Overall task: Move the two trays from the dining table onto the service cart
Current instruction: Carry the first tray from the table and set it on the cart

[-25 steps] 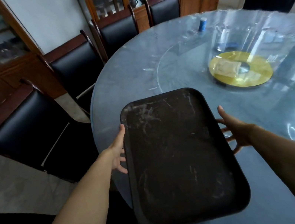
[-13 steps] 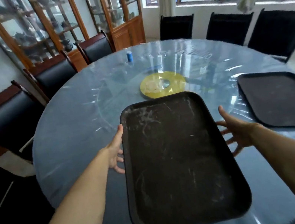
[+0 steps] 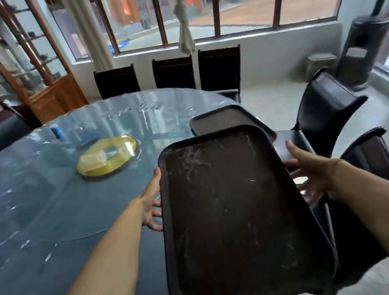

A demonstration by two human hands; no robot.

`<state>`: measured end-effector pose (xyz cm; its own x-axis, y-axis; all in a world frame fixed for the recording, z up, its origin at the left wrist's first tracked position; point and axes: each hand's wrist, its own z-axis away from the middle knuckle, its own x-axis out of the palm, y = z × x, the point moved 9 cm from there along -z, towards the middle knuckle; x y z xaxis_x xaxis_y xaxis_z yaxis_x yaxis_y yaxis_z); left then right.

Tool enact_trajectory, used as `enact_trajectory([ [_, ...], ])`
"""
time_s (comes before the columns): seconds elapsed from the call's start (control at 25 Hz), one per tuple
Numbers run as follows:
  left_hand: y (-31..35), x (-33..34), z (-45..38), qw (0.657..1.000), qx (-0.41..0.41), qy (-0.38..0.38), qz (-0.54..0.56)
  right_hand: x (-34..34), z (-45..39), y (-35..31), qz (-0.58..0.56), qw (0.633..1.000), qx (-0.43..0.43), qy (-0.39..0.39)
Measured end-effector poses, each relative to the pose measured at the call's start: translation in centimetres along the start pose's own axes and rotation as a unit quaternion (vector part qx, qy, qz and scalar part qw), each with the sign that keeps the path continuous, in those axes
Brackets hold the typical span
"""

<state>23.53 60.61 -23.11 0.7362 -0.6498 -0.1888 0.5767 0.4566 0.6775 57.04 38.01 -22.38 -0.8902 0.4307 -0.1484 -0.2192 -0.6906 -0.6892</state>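
- Left hand (image 3: 152, 203) & right hand (image 3: 313, 173): fingers spread, gripping long edges of scratched tray (image 3: 233, 218), held above table (image 3: 46, 223) edge.
- View turned right vs. before; 2nd tray (image 3: 222, 119) on table now behind it.
- Service cart not visible, so carry goes on.

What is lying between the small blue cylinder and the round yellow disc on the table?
In the head view, a flat blue object lies between the small blue cylinder and the round yellow disc; it is too blurred to identify.
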Motion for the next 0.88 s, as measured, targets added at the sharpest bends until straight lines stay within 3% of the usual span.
enact_trajectory([
  [0.44,9.5,24.0,0.4,0.982,0.069,-0.127,-0.120,-19.7,10.5,13.2,-0.171,0.974,0.013,0.150],
  [0.88,15.4,50.7,1.0,0.920,0.124,-0.275,-0.251,-32.3,22.1,26.0,-0.299,0.903,0.047,0.304],
])
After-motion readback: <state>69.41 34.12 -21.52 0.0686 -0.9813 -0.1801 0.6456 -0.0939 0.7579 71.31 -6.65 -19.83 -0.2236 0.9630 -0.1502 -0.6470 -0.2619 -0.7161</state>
